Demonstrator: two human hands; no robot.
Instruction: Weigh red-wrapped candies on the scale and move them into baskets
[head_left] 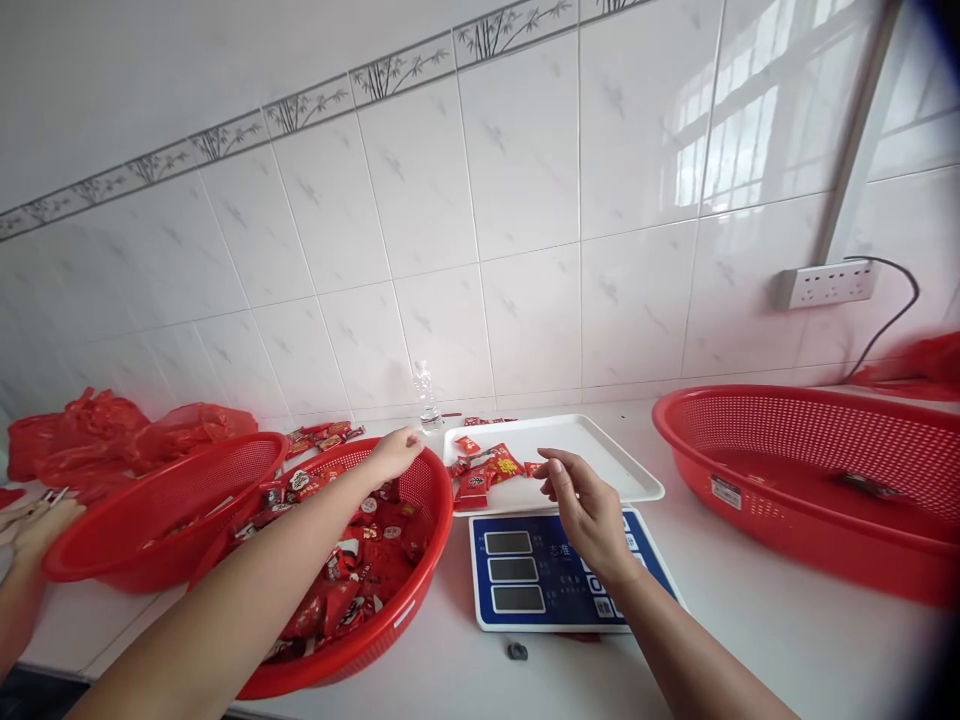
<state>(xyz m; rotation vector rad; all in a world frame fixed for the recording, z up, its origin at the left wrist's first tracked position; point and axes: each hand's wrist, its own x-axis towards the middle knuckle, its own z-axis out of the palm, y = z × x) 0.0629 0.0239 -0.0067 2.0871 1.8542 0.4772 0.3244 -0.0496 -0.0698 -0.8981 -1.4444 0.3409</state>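
My left hand (396, 453) reaches over the far rim of a red perforated basket (433, 540) full of red-wrapped snack packets (375, 560). Its fingers are curled closed, and what they hold, if anything, is hidden. My right hand (589, 510) hovers above the blue keypad of a weighing scale (510, 600), its fingers loosely bent and apart, with nothing visible in them. Just beyond its fingertips is the scale's white tray (600, 460). Several red packets (487, 468) lie at the tray's left side.
Another red basket (750, 440) stands at the right, with a dark item inside. At the left are a further red basket (97, 540), red plastic bags (105, 430) and another person's hand (49, 530). A clear bottle (426, 395) stands by the tiled wall.
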